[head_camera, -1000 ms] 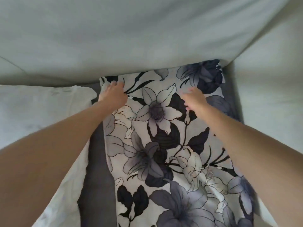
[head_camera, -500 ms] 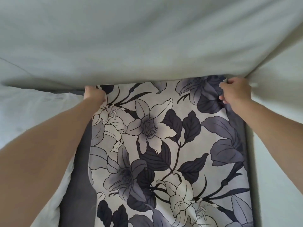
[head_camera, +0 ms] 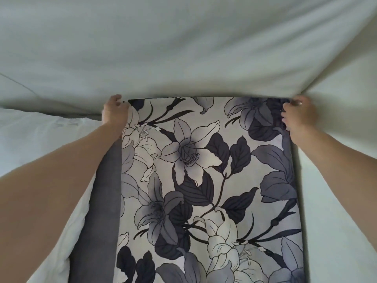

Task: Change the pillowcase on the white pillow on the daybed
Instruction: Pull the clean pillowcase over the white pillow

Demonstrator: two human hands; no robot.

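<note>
A floral pillowcase (head_camera: 206,180), white with grey and black lilies, lies flat and stretched in the middle of the head view. My left hand (head_camera: 114,113) grips its far left corner. My right hand (head_camera: 299,115) grips its far right corner. The far edge of the pillowcase meets a large pale cushion (head_camera: 183,48) that fills the top of the view. A white pillow (head_camera: 30,144) lies to the left, partly under my left forearm.
A dark grey daybed surface (head_camera: 102,211) shows as a strip along the pillowcase's left side. Pale upholstery (head_camera: 342,201) borders the right side. The back cushion closes off the far side.
Both hands have moved apart from the middle of the pillowcase to its far corners and closed on them. The fabric now lies spread wide and flat.
</note>
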